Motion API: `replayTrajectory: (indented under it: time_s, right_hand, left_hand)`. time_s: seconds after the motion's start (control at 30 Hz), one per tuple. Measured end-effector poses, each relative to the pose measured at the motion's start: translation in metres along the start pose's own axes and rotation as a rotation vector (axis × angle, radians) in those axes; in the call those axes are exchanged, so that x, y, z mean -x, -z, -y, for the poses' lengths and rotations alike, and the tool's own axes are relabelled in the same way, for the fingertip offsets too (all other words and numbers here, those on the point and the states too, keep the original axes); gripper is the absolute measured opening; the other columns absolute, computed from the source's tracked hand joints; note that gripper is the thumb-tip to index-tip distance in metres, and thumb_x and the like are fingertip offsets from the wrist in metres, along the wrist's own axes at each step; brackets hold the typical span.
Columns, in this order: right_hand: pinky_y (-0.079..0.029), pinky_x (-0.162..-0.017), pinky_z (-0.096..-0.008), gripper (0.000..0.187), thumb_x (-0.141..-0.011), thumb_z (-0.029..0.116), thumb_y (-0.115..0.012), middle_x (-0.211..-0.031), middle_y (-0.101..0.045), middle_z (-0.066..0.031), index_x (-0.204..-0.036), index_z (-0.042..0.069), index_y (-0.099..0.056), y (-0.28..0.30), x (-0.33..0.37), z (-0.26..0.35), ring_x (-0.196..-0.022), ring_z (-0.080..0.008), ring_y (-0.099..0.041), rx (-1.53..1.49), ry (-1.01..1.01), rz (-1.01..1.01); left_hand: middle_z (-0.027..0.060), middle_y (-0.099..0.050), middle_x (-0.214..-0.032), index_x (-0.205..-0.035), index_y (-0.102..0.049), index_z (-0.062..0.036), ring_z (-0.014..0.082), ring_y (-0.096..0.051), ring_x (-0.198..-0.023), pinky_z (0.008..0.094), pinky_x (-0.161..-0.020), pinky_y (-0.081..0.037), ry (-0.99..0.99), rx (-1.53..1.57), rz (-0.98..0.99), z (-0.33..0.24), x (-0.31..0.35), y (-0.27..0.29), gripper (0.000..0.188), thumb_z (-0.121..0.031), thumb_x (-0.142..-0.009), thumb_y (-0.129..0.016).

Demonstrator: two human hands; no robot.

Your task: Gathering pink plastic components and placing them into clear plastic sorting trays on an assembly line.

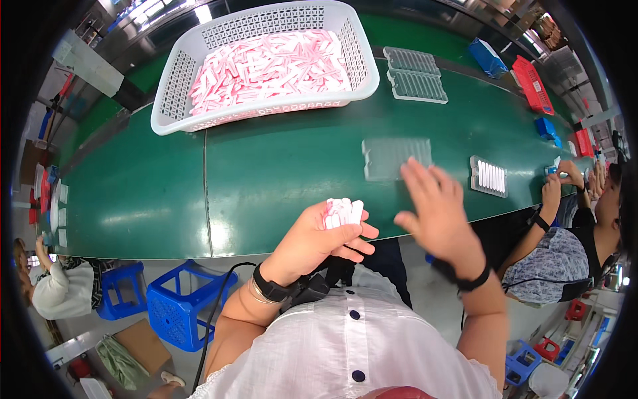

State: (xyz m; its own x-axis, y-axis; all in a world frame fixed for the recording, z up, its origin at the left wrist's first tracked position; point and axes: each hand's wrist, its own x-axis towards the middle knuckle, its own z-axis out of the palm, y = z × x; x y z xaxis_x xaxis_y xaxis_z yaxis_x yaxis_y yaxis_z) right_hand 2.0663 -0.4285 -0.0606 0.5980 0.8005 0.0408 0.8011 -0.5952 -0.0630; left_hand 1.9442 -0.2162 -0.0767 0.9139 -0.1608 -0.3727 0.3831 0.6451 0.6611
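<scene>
My left hand (307, 241) is closed around a bunch of small flat sticks (343, 214), white with pink, with rounded ends. Its lower fingers are spread beneath the bunch. To the right, my right hand (438, 216) is open, fingers stretched forward, slightly blurred. Its fingertips reach the right edge of a clear slotted plastic tray (385, 161) on the table; whether they touch it I cannot tell. Farther right lies another clear tray (488, 176) with several white sticks side by side in its slots.
A grey-white plastic basket (163, 110) heaped with pink-and-white sticks (272, 66) stands at the back of the green table (266, 159). Clear slotted trays (417, 74) lie to its right. A co-worker (551, 266) sits at the right; blue stools (176, 306) stand at lower left.
</scene>
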Motion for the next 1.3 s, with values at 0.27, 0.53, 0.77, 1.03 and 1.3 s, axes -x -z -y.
replayTrajectory:
  time_s: [0.27, 0.53, 0.77, 1.03, 1.3]
  right_hand:
    - [-0.028, -0.094, -0.0426, 0.044, -0.077, 0.029, -0.07, -0.111, -0.062, -0.0048, -0.114, 0.008, -0.061, -0.005, 0.013, 0.047, -0.11, -0.0288, -0.047, -0.522, -0.063, -0.374]
    - [-0.032, -0.084, -0.0335, 0.015, -0.073, 0.014, -0.073, -0.079, -0.065, 0.0043, -0.087, 0.012, -0.069, -0.003, 0.001, 0.044, -0.084, -0.0167, -0.051, -0.745, -0.095, -0.293]
    - [-0.032, -0.083, -0.0333, 0.012, -0.072, 0.014, -0.073, -0.077, -0.065, 0.0042, -0.083, 0.013, -0.069, -0.002, 0.007, 0.038, -0.082, -0.0171, -0.051, -0.659, -0.058, -0.321]
    - [-0.032, -0.09, -0.0394, 0.024, -0.065, 0.023, -0.077, -0.097, -0.066, 0.0014, -0.085, 0.014, -0.068, -0.012, 0.0, 0.004, -0.095, -0.0238, -0.053, -0.489, 0.488, -0.445]
    - [-0.026, -0.1, -0.0427, 0.067, -0.061, 0.025, -0.079, -0.123, -0.053, -0.0081, -0.121, 0.009, -0.055, -0.013, -0.009, -0.007, -0.118, -0.0275, -0.044, -0.435, 0.024, -0.18]
  left_hand:
    - [0.0147, -0.066, -0.096, -0.106, -0.05, 0.0037, 0.0202, -0.069, -0.081, 0.0271, -0.065, -0.058, -0.036, -0.343, -0.135, 0.012, -0.007, -0.016, 0.021, -0.004, -0.089, -0.059]
    - [0.0129, -0.066, -0.096, -0.108, -0.052, 0.0035, 0.0178, -0.068, -0.08, 0.0269, -0.067, -0.057, -0.03, -0.383, -0.118, 0.015, -0.005, -0.023, 0.022, -0.005, -0.089, -0.058]
    - [0.0159, -0.065, -0.101, -0.116, -0.055, 0.002, 0.0212, -0.068, -0.082, 0.0287, -0.07, -0.057, 0.07, -0.222, 0.012, 0.008, -0.001, -0.021, 0.029, -0.012, -0.09, -0.059]
    - [0.018, -0.065, -0.099, -0.111, -0.056, 0.0027, 0.0238, -0.069, -0.079, 0.0295, -0.07, -0.058, 0.175, -0.009, 0.077, 0.007, -0.002, -0.012, 0.03, -0.014, -0.088, -0.064]
    - [0.0156, -0.066, -0.095, -0.108, -0.056, 0.0053, 0.0218, -0.069, -0.077, 0.0273, -0.067, -0.058, -0.114, -0.134, -0.197, 0.018, -0.002, -0.02, 0.026, -0.008, -0.086, -0.065]
